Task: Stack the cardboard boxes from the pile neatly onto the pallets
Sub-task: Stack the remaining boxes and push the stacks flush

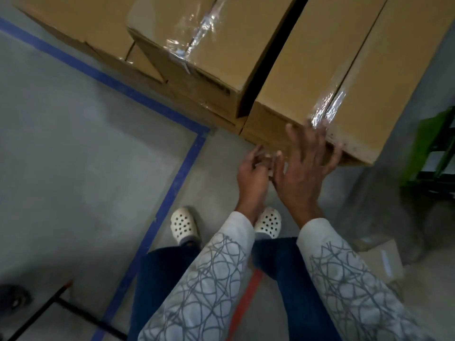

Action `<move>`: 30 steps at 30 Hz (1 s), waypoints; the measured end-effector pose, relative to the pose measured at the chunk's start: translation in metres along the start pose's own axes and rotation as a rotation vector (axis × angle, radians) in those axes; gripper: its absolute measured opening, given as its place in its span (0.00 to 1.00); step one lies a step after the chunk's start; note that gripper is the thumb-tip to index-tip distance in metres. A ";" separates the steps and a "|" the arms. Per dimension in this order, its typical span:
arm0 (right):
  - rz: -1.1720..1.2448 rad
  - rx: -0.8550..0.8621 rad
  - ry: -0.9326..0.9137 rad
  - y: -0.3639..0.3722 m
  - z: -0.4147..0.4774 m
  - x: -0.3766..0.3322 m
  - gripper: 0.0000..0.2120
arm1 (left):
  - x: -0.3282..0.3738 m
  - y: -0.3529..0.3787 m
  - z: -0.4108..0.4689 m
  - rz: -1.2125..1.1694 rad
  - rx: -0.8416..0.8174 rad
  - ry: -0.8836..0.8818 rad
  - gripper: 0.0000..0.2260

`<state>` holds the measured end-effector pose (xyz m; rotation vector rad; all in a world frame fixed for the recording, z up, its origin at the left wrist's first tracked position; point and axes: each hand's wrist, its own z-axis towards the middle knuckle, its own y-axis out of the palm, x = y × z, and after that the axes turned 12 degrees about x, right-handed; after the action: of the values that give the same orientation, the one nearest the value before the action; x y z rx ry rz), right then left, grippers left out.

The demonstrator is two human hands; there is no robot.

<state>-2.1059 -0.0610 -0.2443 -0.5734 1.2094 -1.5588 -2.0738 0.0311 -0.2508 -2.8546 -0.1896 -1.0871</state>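
A long brown cardboard box (330, 70) with clear tape along its seam lies at the upper right. My right hand (305, 163) has its fingers spread over the near end of that box. My left hand (251, 171) hovers beside it, fingers loosely curled, just below the box's lower corner and holding nothing. To the left, a second taped box (211, 50) sits across a dark gap, with more boxes (81, 23) stacked behind and under it.
Blue floor tape (177, 173) marks a corner on the grey concrete by my feet in white clogs. A green frame (433, 148) stands at the right edge. A small flat carton (379, 262) lies on the floor at the right. A black and red bar (44, 308) crosses the lower left.
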 end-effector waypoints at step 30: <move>0.871 0.794 0.933 0.214 -0.107 0.096 0.39 | -0.112 0.019 0.266 -0.074 -0.015 1.259 0.15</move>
<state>-2.1366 -0.0959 -0.4983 1.1731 1.0788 -1.3329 -1.9793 0.0343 -0.5242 -1.6502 -0.1695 -2.5484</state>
